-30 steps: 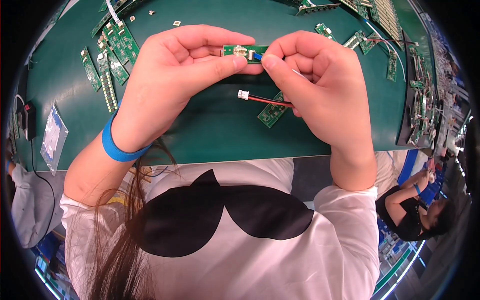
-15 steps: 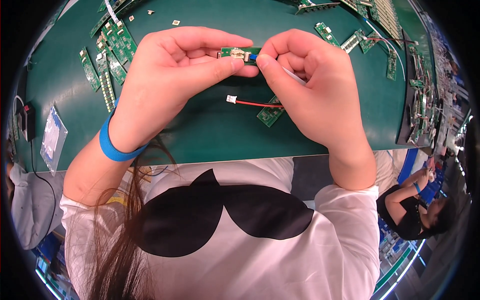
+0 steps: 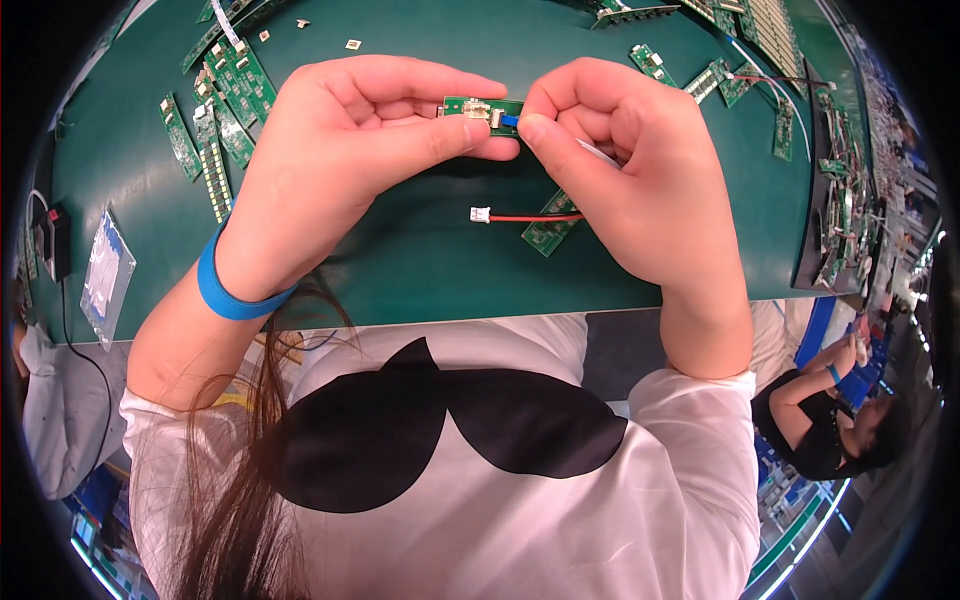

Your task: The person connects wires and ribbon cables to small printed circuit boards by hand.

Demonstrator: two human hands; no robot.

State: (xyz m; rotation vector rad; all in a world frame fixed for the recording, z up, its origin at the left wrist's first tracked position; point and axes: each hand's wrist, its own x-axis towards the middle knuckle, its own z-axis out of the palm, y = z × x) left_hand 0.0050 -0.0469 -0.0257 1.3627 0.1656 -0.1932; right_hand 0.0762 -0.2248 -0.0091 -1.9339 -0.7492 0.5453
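Head view looks down on a green worktop (image 3: 420, 270) with both hands raised together over its middle. Left hand (image 3: 340, 160) is closed around a small green circuit board (image 3: 480, 108), pinching it between thumb and fingertips so that the board lies level, its long side running left to right. Right hand (image 3: 620, 170) is curled tight, thumb and forefinger pressed on a small blue part (image 3: 509, 120) at the board's right end; a thin white strip (image 3: 598, 152) shows between its fingers. The two hands touch at the board.

Below them, on the worktop, lies a red wire (image 3: 530, 217) ending in a white plug (image 3: 481, 214), and just beside it a second green board (image 3: 548, 232), partly under the right hand. A blue wristband (image 3: 228, 292) circles the left wrist.

Toward the far left corner of the worktop lie several long green boards (image 3: 225, 110) in a loose group. More boards (image 3: 720, 80) are scattered toward the far right corner, with a dark tray (image 3: 830, 180) of parts at the right edge. Near the left edge a clear plastic bag (image 3: 105, 275) lies flat, well apart from the hands. Beyond the right edge, lower down, another person (image 3: 830, 420) in dark clothing sits.
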